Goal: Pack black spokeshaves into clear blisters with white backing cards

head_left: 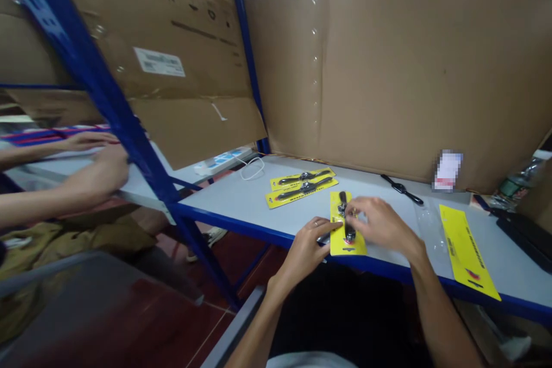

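At the gray table (259,213)'s front edge, my left hand (305,244) gripped one yellow card (336,246) bearing a black tool (349,233), my right hand (378,221) curled over it, whether pinching I couldn't tell, with two carded tools (307,187) near the back-left corner, one loose tool (402,188) by the back edge, one bare card (468,250) front-right, gray surface between, cardboard (409,80) behind.

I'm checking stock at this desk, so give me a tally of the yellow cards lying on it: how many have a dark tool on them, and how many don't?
Yellow cards with dark tools on them: 3
Yellow card without a tool: 1
Total: 4
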The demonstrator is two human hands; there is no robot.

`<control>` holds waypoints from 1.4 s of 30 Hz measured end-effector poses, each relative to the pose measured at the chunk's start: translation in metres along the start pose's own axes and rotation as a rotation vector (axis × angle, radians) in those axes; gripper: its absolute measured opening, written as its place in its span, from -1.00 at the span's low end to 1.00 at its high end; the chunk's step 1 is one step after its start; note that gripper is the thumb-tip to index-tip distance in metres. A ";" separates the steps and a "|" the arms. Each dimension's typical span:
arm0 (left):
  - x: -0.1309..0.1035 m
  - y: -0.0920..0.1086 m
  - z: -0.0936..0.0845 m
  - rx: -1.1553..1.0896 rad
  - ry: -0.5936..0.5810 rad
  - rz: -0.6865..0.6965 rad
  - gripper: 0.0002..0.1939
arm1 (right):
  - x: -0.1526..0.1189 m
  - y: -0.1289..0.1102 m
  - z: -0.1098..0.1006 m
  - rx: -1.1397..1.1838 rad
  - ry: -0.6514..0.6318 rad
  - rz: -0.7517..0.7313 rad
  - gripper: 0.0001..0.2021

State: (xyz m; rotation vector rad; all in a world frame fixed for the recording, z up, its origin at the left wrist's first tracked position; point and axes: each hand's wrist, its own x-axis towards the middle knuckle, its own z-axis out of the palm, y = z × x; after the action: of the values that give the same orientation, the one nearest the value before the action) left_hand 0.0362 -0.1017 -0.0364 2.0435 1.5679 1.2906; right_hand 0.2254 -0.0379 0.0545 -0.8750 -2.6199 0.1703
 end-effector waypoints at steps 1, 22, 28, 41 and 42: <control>0.000 0.000 0.001 -0.032 0.014 0.008 -0.67 | -0.017 -0.010 0.005 0.061 0.020 -0.045 -0.84; -0.022 0.017 0.003 -0.538 0.123 -0.158 -0.74 | -0.097 -0.048 0.084 0.697 0.643 0.733 -0.51; -0.030 0.013 -0.014 -0.553 -0.061 -0.254 -0.50 | -0.095 -0.048 0.090 1.212 0.643 0.787 -0.50; -0.034 0.007 -0.018 -0.610 -0.150 -0.251 -0.52 | -0.086 -0.067 0.113 1.562 0.509 0.633 -0.52; -0.034 0.006 -0.018 -0.633 -0.162 -0.258 -0.53 | -0.086 -0.070 0.112 1.550 0.516 0.589 -0.54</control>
State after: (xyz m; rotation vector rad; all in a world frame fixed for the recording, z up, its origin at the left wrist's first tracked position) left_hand 0.0253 -0.1391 -0.0390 1.4592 1.1120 1.2721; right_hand 0.2073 -0.1453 -0.0599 -0.7850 -1.0447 1.5548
